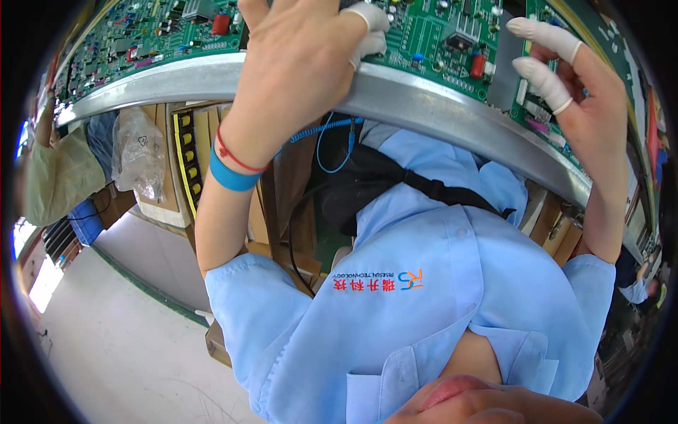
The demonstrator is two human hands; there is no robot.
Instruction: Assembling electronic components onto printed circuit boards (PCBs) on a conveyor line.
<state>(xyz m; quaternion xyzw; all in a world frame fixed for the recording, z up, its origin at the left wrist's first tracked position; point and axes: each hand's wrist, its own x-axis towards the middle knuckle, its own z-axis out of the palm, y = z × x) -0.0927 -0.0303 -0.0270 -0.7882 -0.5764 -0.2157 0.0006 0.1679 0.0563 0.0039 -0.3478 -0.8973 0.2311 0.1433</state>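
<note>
My left hand (pixel 300 60) reaches over the green circuit boards at the top, its thumb and forefinger in white finger cots and drawn together. Whatever lies between those fingertips is hidden, and the other fingers run toward the upper edge. Beside it is the middle circuit board (pixel 424 44), which carries a red component (pixel 478 66) and a heat sink. To the right, my right hand (pixel 583 81) hovers by another circuit board (pixel 521 112). Its cotted thumb and forefinger are apart, with nothing seen between them. A blue wrist strap (pixel 232 173) and a red cord circle my left wrist.
A metal rail (pixel 395 88) runs along the boards' near edge. More populated circuit boards (pixel 162 49) stand at the left. A blue coiled cord (pixel 311 130) hangs below the rail. Under it are a clear plastic bag (pixel 141 152) and cardboard. Another person's sleeve (pixel 67 173) shows far left.
</note>
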